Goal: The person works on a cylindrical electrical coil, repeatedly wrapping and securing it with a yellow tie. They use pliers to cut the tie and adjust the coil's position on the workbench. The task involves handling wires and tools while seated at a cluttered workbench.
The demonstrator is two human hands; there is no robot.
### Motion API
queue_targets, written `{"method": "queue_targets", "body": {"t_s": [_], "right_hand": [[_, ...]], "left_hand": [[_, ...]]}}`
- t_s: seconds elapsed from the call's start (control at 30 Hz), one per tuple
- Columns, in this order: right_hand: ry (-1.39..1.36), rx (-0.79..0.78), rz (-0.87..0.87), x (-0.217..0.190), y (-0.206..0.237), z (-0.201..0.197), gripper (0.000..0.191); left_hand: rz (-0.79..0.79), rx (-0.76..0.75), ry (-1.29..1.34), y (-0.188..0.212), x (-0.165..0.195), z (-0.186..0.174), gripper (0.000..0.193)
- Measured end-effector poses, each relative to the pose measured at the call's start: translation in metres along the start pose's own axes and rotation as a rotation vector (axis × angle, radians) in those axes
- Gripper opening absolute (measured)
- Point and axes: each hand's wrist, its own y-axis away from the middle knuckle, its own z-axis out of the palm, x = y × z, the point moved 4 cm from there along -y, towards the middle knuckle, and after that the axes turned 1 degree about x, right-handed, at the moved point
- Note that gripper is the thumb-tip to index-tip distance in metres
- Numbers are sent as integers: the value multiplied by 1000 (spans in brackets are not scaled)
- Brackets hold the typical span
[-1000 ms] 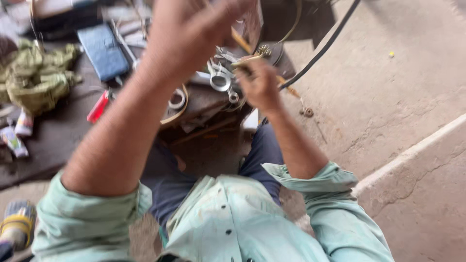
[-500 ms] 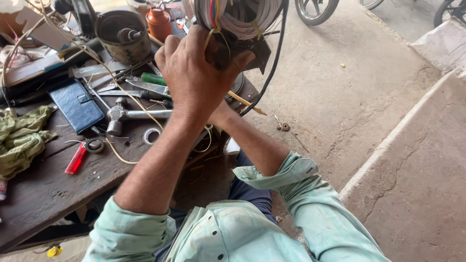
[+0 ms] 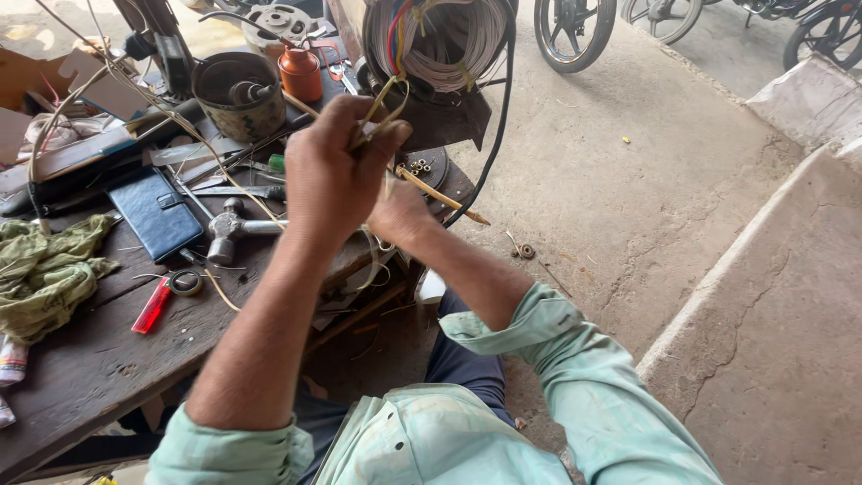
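Observation:
My left hand (image 3: 334, 172) is raised in front of me, its fingers pinched on a thin yellowish strip (image 3: 384, 101) that loops up toward a bundle of white winding wire (image 3: 444, 40). That bundle sits on a dark metal part at the far edge of the wooden workbench (image 3: 99, 359). My right hand (image 3: 400, 214) is lower and partly hidden behind the left one; it holds the same strip together with a thin wooden stick (image 3: 444, 196) that points out to the right. A black cable (image 3: 496, 126) hangs down beside the bundle.
On the bench lie a hammer (image 3: 235, 226), a dark blue wallet case (image 3: 157, 214), a red-handled tool (image 3: 153, 305), a green rag (image 3: 45, 274), a round metal tin (image 3: 238, 94) and an orange oil can (image 3: 301, 72). Concrete floor and a raised kerb (image 3: 763, 269) lie right; a motorcycle wheel (image 3: 575, 31) stands behind.
The view has tilted up, showing more of the bench and the wire bundle. My left hand has lowered from the bundle and now pinches the yellowish strip; my right hand stays beneath it.

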Motion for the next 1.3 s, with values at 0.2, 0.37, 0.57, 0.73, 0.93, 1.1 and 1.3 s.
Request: {"method": "queue_targets", "body": {"t_s": [0.2, 0.37, 0.57, 0.73, 0.93, 1.1, 1.3], "right_hand": [[229, -28, -68, 60, 43, -2, 17], [-166, 93, -264, 137, 128, -10, 22], [-695, 10, -285, 178, 198, -10, 47], [-991, -95, -300, 181, 198, -31, 69], [-1027, -170, -254, 191, 153, -48, 64], [-1212, -203, -282, 201, 126, -67, 65], [-1356, -218, -287, 201, 116, -65, 65]], "left_hand": [[-162, -131, 20, 0, 6, -31, 16], [-246, -221, -36, -5, 2, -58, 15], [-158, -209, -24, -4, 7, -70, 14], [-174, -195, -45, -1, 15, -69, 13], [-193, -196, -62, 4, 15, -66, 13], [-171, -191, -104, 9, 12, -63, 13], [-229, -225, -75, 12, 5, -57, 13]]}}
